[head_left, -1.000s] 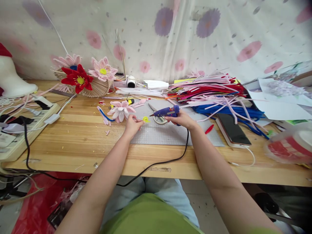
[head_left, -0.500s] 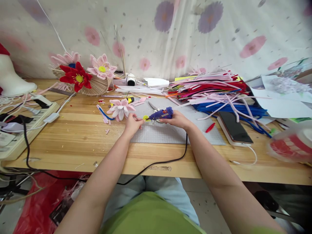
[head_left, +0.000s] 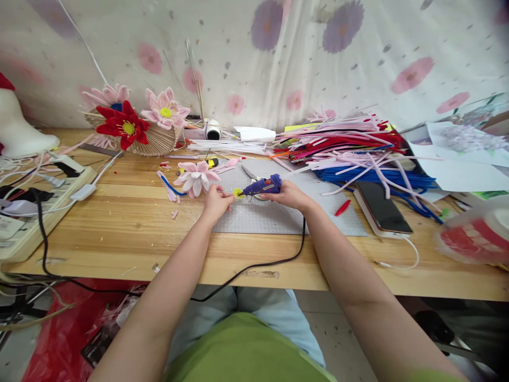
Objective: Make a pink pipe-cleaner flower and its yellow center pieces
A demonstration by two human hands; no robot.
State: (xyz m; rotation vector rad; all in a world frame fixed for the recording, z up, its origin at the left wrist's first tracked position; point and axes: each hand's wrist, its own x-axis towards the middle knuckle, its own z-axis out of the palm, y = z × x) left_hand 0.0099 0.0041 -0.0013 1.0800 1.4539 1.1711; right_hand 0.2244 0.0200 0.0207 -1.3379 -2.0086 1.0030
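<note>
In my right hand [head_left: 289, 195] is a purple glue gun [head_left: 262, 185], its nozzle pointing left. The nozzle tip meets a small yellow coiled piece [head_left: 237, 192], which my left hand [head_left: 218, 202] pinches at its left edge between thumb and fingers. Both hands are over the grey cutting mat [head_left: 258, 220]. Just beyond my left hand sits a pale pink and white pipe-cleaner flower [head_left: 198, 179]. Behind the glue gun lie scissors or pliers [head_left: 249, 172], partly covered by it. The fingers of my right hand are largely hidden behind the grip.
Pipe cleaners [head_left: 342, 140] in pink, red and blue are heaped at the back right. A phone [head_left: 384, 207] lies in front of them. Finished flowers [head_left: 125, 126] stand at the back left, near a power strip [head_left: 40, 212]. The glue gun's black cord [head_left: 254, 266] runs along the table's front edge.
</note>
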